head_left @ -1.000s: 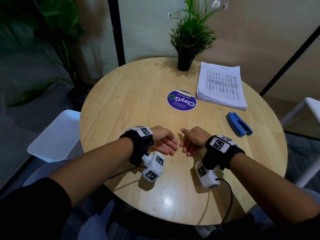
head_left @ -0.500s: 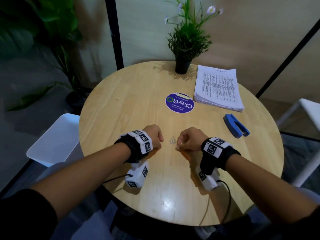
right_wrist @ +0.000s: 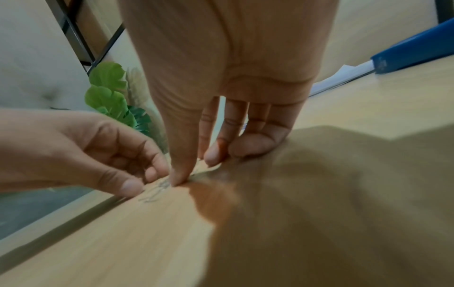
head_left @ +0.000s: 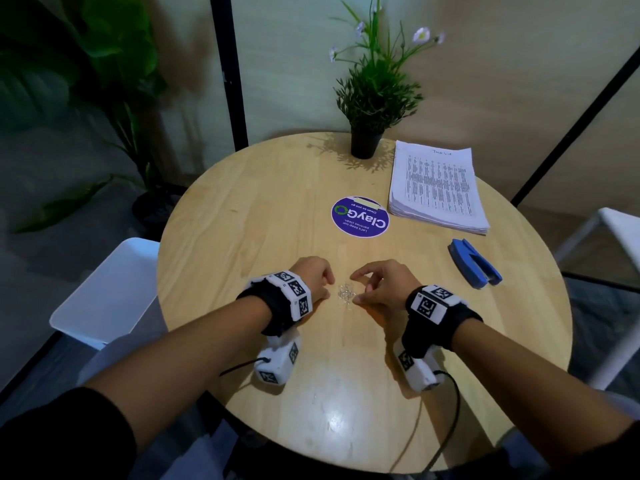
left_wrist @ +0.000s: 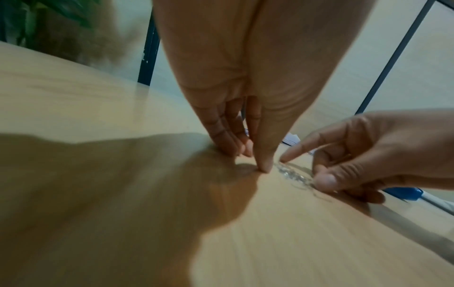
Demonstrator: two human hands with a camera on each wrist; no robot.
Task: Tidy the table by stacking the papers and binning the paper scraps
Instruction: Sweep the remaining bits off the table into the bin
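A small pile of tiny pale scraps [head_left: 346, 295] lies on the round wooden table [head_left: 242, 209], between my two hands. My left hand [head_left: 329, 287] rests just left of the pile, fingers curled under and thumb tip on the wood [left_wrist: 255, 161], holding nothing I can see. My right hand [head_left: 356, 287] sits just right of it, index finger and thumb spread apart around the pile [left_wrist: 292, 174], their tips on the table. The right wrist view shows the same scraps [right_wrist: 157, 189] by my right thumb. A neat stack of printed papers [head_left: 436, 188] lies at the back right.
A blue stapler-like tool [head_left: 474, 263] lies right of my hands. A round purple sticker [head_left: 360, 216] marks the table's middle and a potted plant [head_left: 365, 143] stands at the back. A white seat or bin [head_left: 104, 292] is off the left edge, a white stool [head_left: 620, 230] at right.
My hands, which were touching above the table, have parted and come down onto the wood. The little pile of scraps now shows between them.
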